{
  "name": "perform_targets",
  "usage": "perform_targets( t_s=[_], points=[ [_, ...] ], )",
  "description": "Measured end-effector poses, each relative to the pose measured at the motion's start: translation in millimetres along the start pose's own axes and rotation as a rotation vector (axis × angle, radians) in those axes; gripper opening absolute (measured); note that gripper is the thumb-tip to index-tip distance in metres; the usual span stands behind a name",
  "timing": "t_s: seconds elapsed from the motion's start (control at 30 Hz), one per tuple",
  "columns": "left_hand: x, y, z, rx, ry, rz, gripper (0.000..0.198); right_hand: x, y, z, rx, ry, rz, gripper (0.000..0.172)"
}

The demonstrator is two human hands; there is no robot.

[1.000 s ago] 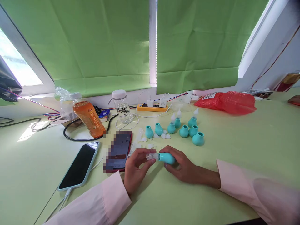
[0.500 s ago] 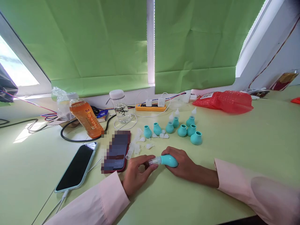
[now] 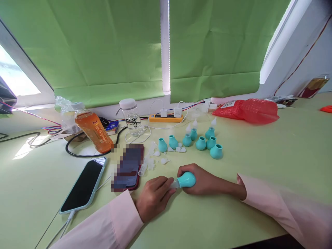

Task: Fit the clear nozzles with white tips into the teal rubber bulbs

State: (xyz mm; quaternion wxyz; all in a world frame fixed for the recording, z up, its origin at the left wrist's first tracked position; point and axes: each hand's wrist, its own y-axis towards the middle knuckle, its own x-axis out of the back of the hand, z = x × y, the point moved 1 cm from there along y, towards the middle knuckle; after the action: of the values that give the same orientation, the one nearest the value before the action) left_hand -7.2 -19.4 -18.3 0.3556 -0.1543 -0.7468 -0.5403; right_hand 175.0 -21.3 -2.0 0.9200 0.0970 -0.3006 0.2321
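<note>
My right hand (image 3: 198,179) is wrapped round a turquoise squeeze bulb (image 3: 187,179), whose mouth points left. A clear plastic tube (image 3: 175,184) sits at that mouth. The fingers of my left hand (image 3: 155,197) pinch the tube and cover its far end. Behind my hands stand several more turquoise bulbs (image 3: 201,143), some with a whitish pointed tip (image 3: 213,121) on top. Small translucent pieces (image 3: 164,161) and another clear tube (image 3: 143,167) lie loose beyond my left hand.
Left of my hands lie a dark red phone (image 3: 127,166) and a light-cased phone (image 3: 84,185) on a cable. Farther back are an orange drink bottle (image 3: 94,133), a lidded water jar (image 3: 132,119), a power strip (image 3: 166,118) and a red plastic bag (image 3: 249,110).
My left fingers have closed farther over the tube and now hide most of it. The bulb has tilted slightly in my right hand, its mouth end lower.
</note>
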Motion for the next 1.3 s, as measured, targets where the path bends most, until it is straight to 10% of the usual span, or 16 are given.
perform_targets(
  t_s=[0.47, 0.77, 0.93, 1.3],
  points=[
    [1.4, -2.3, -3.7, -0.17, 0.141, 0.006, 0.022, 5.8, 1.1, 10.0, -0.291, 0.147, 0.227, 0.027],
    [14.9, 11.8, -5.1, 0.226, -0.319, -0.114, 0.016, 3.0, -1.0, 10.4, 0.092, 0.346, 0.019, 0.033],
    [17.4, 8.8, -3.0, 0.356, -0.318, -0.198, 0.009, 19.7, 18.0, -2.0, 0.167, -0.008, -0.335, 0.028],
    [13.4, 5.0, -3.5, 0.474, -0.202, 0.079, 0.022, -5.7, 56.5, -7.2, 0.222, -0.543, -0.274, 0.02]
  ],
)
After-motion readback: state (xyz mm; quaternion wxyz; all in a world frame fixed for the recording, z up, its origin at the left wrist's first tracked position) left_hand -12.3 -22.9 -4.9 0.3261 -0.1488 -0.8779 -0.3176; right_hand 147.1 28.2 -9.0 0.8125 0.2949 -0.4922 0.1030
